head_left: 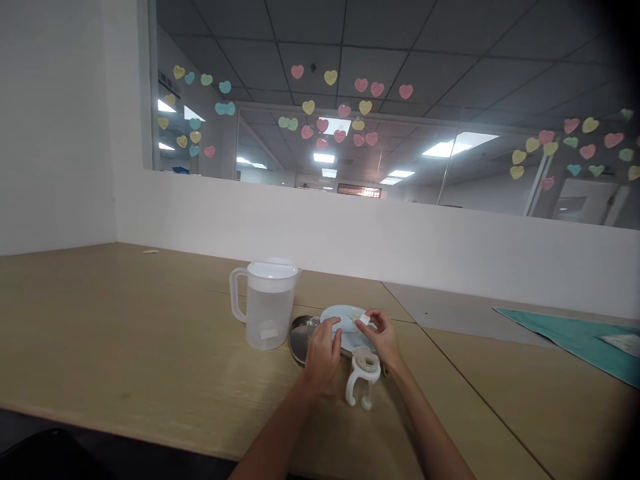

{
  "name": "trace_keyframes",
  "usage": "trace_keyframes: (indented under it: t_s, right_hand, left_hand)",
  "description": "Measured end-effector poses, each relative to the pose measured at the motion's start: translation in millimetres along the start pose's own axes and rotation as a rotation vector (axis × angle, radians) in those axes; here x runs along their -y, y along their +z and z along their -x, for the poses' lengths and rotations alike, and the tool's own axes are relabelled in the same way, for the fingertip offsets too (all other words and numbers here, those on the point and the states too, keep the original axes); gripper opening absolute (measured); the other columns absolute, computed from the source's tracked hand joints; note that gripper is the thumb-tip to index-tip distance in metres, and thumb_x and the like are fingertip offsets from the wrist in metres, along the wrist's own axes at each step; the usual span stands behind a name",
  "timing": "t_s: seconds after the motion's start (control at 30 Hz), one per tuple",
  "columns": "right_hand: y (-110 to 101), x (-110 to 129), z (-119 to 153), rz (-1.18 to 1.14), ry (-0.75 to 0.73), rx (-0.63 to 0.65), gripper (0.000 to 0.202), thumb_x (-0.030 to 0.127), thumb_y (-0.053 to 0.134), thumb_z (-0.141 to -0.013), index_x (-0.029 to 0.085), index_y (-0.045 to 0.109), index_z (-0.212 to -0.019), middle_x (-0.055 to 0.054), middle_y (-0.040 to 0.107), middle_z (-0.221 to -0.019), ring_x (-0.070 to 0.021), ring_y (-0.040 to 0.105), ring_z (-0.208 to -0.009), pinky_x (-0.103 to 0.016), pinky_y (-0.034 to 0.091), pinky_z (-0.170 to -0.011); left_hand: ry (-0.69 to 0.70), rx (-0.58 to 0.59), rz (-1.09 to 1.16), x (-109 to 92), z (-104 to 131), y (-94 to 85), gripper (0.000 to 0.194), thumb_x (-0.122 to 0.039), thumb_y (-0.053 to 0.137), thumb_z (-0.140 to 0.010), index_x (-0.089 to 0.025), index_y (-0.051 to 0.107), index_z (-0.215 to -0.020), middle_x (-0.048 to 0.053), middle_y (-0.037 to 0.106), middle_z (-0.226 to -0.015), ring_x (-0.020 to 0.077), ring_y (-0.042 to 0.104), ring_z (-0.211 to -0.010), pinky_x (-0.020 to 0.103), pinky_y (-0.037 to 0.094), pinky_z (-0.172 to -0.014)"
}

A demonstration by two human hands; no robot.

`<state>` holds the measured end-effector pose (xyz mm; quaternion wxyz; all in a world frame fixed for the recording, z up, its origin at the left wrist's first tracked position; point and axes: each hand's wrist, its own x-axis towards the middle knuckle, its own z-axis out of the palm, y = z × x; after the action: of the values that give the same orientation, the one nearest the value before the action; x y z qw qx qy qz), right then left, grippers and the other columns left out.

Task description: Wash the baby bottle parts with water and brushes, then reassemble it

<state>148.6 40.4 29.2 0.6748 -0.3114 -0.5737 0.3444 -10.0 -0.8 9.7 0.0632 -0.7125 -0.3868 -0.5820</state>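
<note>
My right hand [384, 339] pinches a small white piece [365, 319] by fingertips, probably because it is little, over the pale blue oval plate [345, 311] nearer the worktop's [150, 347] back edge than its front. My left hand [321, 355] curves, thumb apart, beside the plate; both forearms reach in from the front edge.

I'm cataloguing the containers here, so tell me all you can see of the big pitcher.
The pitcher looks like translucent whitish plastic, with a closed white lid, a loop handle on the left, a small spout on the right and a pale patch low down. It stands upright on the table, left of the metal dish. Neither hand touches it. I cannot tell whether it holds liquid.
</note>
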Motion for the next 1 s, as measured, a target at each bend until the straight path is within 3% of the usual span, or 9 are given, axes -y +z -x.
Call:
trace_keyframes:
  t_s: [0.1, 0.2, 0.37, 0.5, 0.63, 0.73, 0.87, 1.0]
  right_hand:
    - [-2.4, 11.2, -1.4, -0.07, -0.045, -0.121, 0.035, 0.039, 0.076, -0.061, 0.024, 0.048, -0.076, 0.001, 0.059, -0.084, -0.0169, 0.057, -0.081, -0.03, 0.046, -0.073]
    - [-0.9, 29.8, 9.1, -0.133, -0.063, -0.142, 0.029, 0.041, 0.069, -0.069, 0.025, 0.047, -0.081, -0.001, 0.059, -0.098, -0.0178, 0.057, -0.092, -0.031, 0.045, -0.079]
    - [12.1, 49.3, 44.8, 0.035, -0.179, -0.049, 0.037, 0.039, 0.064, -0.076, 0.028, 0.05, -0.108, -0.005, 0.056, -0.11, -0.0217, 0.051, -0.107, -0.034, 0.041, -0.09]
    - [9.9, 43.5, 59.4, 0.153, -0.174, 0.096, 0.034, 0.037, 0.061, -0.079, 0.027, 0.053, -0.11, -0.006, 0.055, -0.113, -0.0228, 0.051, -0.107, -0.035, 0.04, -0.094]
    - [-2.2, 35.9, 65.3, 0.229, -0.191, 0.157, 0.027, 0.035, 0.058, -0.082, 0.028, 0.056, -0.107, -0.006, 0.056, -0.11, -0.0233, 0.05, -0.107, -0.036, 0.039, -0.095]
    - [-9.8, 30.9, 72.0, 0.27, -0.171, 0.182, 0.027, 0.035, 0.057, -0.082, 0.026, 0.056, -0.108, -0.006, 0.057, -0.108, -0.023, 0.052, -0.104, -0.035, 0.042, -0.091]
    - [-17.6, 23.3, 77.8, 0.315, -0.205, 0.087, 0.028, 0.036, 0.053, -0.084, 0.023, 0.056, -0.108, -0.007, 0.058, -0.109, -0.0221, 0.053, -0.104, -0.035, 0.043, -0.09]
    - [-20.5, 21.3, 76.4, 0.36, -0.237, 0.059, 0.025, 0.037, 0.051, -0.085, 0.021, 0.061, -0.101, -0.008, 0.059, -0.108, -0.022, 0.054, -0.103, -0.035, 0.042, -0.091]
  left_hand:
    - [-0.05, -0.003, 0.093, -7.0, 3.2, -1.3, 0.022, -0.023, 0.036, -0.092, -0.019, 0.058, -0.093, 0.004, 0.066, -0.085, 0.018, 0.059, -0.086, 0.033, 0.046, -0.079]
    - [-0.046, 0.057, 0.196, -13.1, 6.8, -2.6, 0.027, -0.026, 0.034, -0.092, -0.019, 0.058, -0.083, 0.003, 0.064, -0.073, 0.0176, 0.058, -0.078, 0.031, 0.045, -0.074]
    - [-0.001, 0.156, 0.341, -13.8, 9.2, -6.2, 0.03, -0.042, 0.044, -0.085, -0.018, 0.054, -0.101, 0.005, 0.063, -0.082, 0.0196, 0.057, -0.079, 0.033, 0.044, -0.075]
    - [0.058, 0.256, 0.295, -13.1, 7.6, -7.6, 0.054, -0.048, 0.061, -0.069, -0.017, 0.048, -0.112, 0.005, 0.062, -0.089, 0.0216, 0.056, -0.08, 0.036, 0.044, -0.076]
    - [0.052, 0.279, 0.246, -16.5, 6.2, -7.9, 0.058, -0.035, 0.066, -0.063, -0.019, 0.045, -0.114, 0.004, 0.062, -0.09, 0.0211, 0.056, -0.083, 0.035, 0.044, -0.078]
    - [0.06, 0.264, 0.228, -18.0, 6.0, -8.0, 0.056, -0.03, 0.065, -0.063, -0.019, 0.044, -0.115, 0.003, 0.062, -0.089, 0.0205, 0.056, -0.084, 0.034, 0.043, -0.081]
    - [0.077, 0.253, 0.187, -16.2, 6.8, -7.2, 0.05, -0.029, 0.064, -0.066, -0.019, 0.046, -0.111, 0.001, 0.062, -0.08, 0.0187, 0.056, -0.078, 0.033, 0.043, -0.079]
    - [0.128, 0.274, 0.117, -13.5, 7.6, -6.1, 0.031, -0.03, 0.056, -0.075, -0.019, 0.05, -0.103, 0.0, 0.061, -0.072, 0.0167, 0.055, -0.07, 0.03, 0.042, -0.072]
